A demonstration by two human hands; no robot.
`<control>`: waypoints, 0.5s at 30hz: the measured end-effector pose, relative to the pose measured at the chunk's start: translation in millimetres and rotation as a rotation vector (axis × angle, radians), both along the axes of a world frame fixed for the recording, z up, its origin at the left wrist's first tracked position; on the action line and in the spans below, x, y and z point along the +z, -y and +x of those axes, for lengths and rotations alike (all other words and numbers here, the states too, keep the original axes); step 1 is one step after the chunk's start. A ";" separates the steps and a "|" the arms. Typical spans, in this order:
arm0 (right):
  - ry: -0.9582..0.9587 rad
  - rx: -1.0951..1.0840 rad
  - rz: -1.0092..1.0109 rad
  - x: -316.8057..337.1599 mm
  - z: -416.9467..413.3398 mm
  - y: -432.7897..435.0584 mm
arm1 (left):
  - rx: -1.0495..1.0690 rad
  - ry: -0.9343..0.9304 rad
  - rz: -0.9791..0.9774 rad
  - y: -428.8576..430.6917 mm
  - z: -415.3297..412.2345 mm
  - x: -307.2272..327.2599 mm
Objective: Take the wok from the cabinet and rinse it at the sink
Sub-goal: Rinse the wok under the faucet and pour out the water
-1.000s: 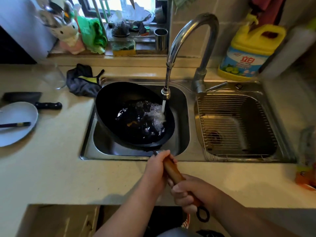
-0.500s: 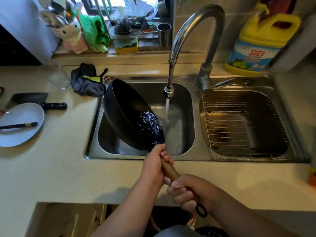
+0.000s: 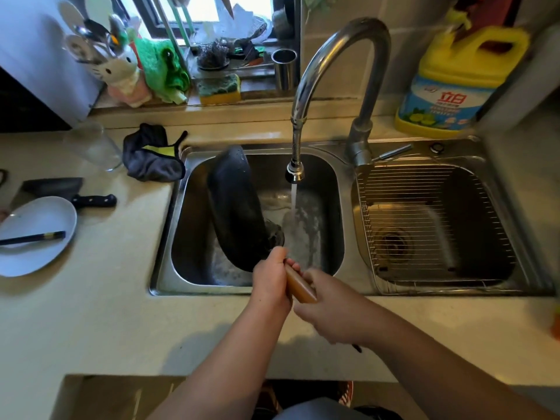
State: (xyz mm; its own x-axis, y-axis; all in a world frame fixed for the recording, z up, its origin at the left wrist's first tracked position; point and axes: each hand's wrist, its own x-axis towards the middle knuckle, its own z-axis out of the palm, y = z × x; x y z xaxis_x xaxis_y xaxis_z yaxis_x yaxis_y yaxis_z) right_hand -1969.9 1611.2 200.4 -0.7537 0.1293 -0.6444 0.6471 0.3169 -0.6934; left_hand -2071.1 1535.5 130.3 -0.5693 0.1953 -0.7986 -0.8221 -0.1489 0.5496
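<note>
Both hands are clamped on the wok's wooden handle (image 3: 300, 284) at the front rim of the sink (image 3: 242, 291): the left hand (image 3: 271, 280) grips nearest the pan, the right hand (image 3: 330, 307) wraps the handle just behind it. Two hands on one handle probably serve to steady a heavy pan while it is turned on edge.

Left of the sink, on the counter (image 3: 91, 313), lie a white plate (image 3: 39, 237) with chopsticks (image 3: 33, 237) across it, a cleaver (image 3: 69, 192), a glass (image 3: 94, 147) and a dark cloth (image 3: 151, 156), all well clear of the splashing.

Inside the sink's left basin the wok (image 3: 235, 207) stands tipped nearly vertical, its dark underside facing the camera, apparently so the rinse water pours out. Just right of it, water (image 3: 293, 201) falls from the faucet (image 3: 333, 71) onto the basin floor, missing the pan.

Right of that basin, the second one holds a wire rack (image 3: 424, 207); a yellow detergent jug (image 3: 454, 83) stands behind it.
</note>
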 end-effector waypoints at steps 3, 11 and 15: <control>0.023 -0.068 -0.203 -1.6 -7.7 -19.2 | -0.035 -0.033 -0.014 -4.4 -5.0 0.1; 0.086 -0.313 -0.645 -12.3 -23.5 -42.6 | -0.215 -0.132 -0.060 -11.3 -10.9 -1.2; 0.101 -0.506 -0.952 -18.6 -19.5 -49.4 | -0.286 -0.154 -0.049 -16.6 -13.6 -2.4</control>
State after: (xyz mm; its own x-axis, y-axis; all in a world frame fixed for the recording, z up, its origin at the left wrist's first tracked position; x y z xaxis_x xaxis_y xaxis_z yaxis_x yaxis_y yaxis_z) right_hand -1989.4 1660.6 181.8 -0.6916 -0.1757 -0.7006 0.6194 -0.6432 -0.4501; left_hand -2084.7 1552.1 127.9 -0.6118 0.3280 -0.7198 -0.7334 0.1055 0.6715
